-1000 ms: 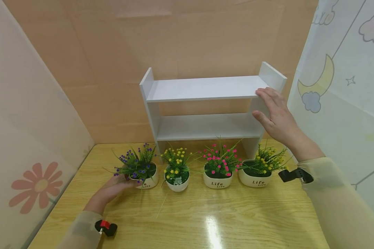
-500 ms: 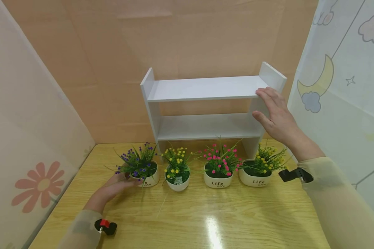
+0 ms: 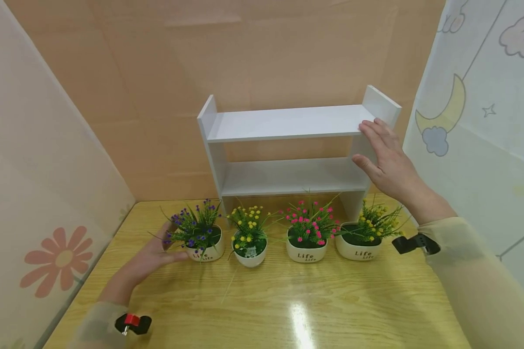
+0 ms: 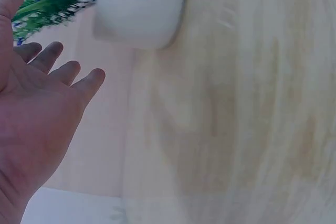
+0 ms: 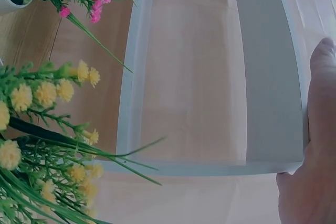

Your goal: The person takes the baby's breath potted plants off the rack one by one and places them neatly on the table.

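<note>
My left hand (image 3: 150, 254) is beside the left-hand pot (image 3: 207, 251) of purple flowers, fingers spread. The left wrist view shows bare space between the hand (image 4: 39, 114) and the white pot (image 4: 139, 11). My right hand (image 3: 388, 162) rests its fingertips on the upper board of the white shelf (image 3: 288, 122), at the front right corner, with the thumb held apart. In the right wrist view that hand (image 5: 312, 161) touches the corner of the shelf (image 5: 273, 72), partly cut off by the frame.
Right of the purple plant stand a round pot (image 3: 250, 259) with yellow flowers, a pot (image 3: 306, 253) with pink flowers and another yellow-flowered pot (image 3: 359, 249). All line the wooden table (image 3: 253, 310) before the shelf. Printed walls flank both sides.
My left hand has let go of the purple-flowered pot and drawn slightly left, its fingers now spread. The right hand stays at the shelf corner.
</note>
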`<state>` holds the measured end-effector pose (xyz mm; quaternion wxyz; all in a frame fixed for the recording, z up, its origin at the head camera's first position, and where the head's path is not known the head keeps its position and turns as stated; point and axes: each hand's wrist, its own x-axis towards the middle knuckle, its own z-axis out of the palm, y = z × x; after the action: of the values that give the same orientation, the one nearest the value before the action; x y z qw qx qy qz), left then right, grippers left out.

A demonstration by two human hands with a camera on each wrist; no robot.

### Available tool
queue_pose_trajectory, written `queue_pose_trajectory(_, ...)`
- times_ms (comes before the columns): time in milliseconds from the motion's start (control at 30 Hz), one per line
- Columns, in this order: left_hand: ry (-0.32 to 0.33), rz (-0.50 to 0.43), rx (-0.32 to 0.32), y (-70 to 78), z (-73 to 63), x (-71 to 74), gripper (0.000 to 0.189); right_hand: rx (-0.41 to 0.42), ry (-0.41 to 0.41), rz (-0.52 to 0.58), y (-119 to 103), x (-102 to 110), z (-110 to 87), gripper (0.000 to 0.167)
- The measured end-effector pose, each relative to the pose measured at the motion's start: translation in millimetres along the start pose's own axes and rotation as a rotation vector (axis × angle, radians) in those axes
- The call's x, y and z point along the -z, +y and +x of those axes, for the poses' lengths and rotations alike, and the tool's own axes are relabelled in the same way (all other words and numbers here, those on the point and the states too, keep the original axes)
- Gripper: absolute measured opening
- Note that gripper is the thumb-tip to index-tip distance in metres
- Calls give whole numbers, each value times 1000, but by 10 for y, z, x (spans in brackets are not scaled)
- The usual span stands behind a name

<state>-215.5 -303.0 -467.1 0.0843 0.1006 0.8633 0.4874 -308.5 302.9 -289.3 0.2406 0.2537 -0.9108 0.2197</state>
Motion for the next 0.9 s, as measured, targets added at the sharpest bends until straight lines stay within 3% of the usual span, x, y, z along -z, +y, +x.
queue_pose_trajectory(200,6,6,-171,190,9,75,105,-17,17,-10,-53,-32,-29,87)
queue_pose_trajectory(300,29,64,-210,312,9,86,96,-17,37,-16,-88,-62,-64,88)
queue_pose_trajectory(667,172,348,-151,853,10,-30,94,67,94,-106,-268,-237,-288,101)
queue_pose_trajectory(767,212,436,-133,974,17,-94,96,69,58,-113,-344,-292,-352,94)
queue_pose_trajectory(900,281,587,-168,1097,52,-205,96,58,-14,-123,-465,-359,-446,86)
